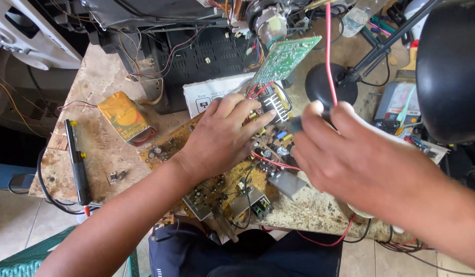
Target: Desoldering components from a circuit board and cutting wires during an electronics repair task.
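A brown circuit board (217, 179), crowded with small components and thin leads, lies flat on the worn workbench (94, 149) just in front of you, its near edge overhanging the bench lip. It looks light and stiff but easily hurt: you would do best to take it by its bare edges, never by the parts, the red wires (273, 161) or the finned heat sink (274, 105) standing at its far side.

Your left hand (222, 136) rests palm down on the board, fingers spread and only slightly curled, their tips touching the components beside the heat sink; it presses rather than grasps. Your right hand (350, 154) hovers at the board's right end, thumb and forefinger pinched on a thin dark probe (299, 123) whose red lead (328, 56) runs straight up out of view.

Beyond, a smaller green board (286, 59) tilts upright against an opened black chassis (201, 56). A yellow packet (125, 118) and a black pen-shaped tool (77, 161) lie to the left, a black desk lamp (447, 66) looms right.
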